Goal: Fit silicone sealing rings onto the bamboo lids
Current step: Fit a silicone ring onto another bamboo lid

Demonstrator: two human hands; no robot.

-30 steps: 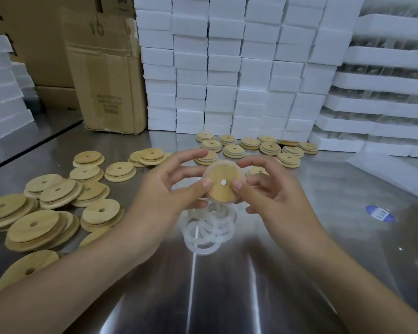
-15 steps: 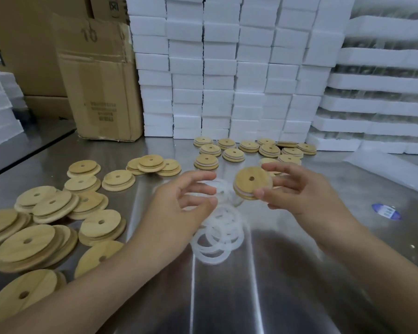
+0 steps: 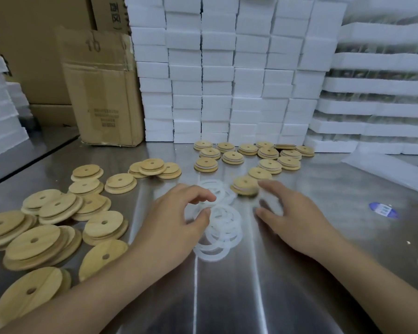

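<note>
Hands at work on a steel table [image 3: 227, 297], seen from the head camera: the left hand [image 3: 176, 215] hovers over a loose pile of translucent silicone rings [image 3: 227, 237] at the centre, fingers loosely curled, thumb and forefinger apart with nothing visibly pinched between them, though blur hides whether a fingertip touches a ring. The right hand [image 3: 292, 215] lies just right of the pile, fingers spread and blurred, holding nothing. A ringed lid [image 3: 245, 186] rests on the table just beyond its fingertips, a pale band showing under the rim. Bare bamboo lids [image 3: 34, 242] lie heaped at the near left, each with a centre hole. Fitted lids [image 3: 233, 157] sit in rows at the far centre, before a wall of white foam blocks [image 3: 217, 68]. A cardboard box [image 3: 101, 92] stands at the far left and a blue label [image 3: 383, 209] lies at the right. The step in hand appears to be picking one ring for the next lid. Done well, that means lifting the top ring alone, since these overlap and may cling together, then taking a bare lid from the left, stepped side up. The ring should be stretched evenly round the step and pressed flat all the way, as a twist or lifted edge would likely spoil the seal.
</note>
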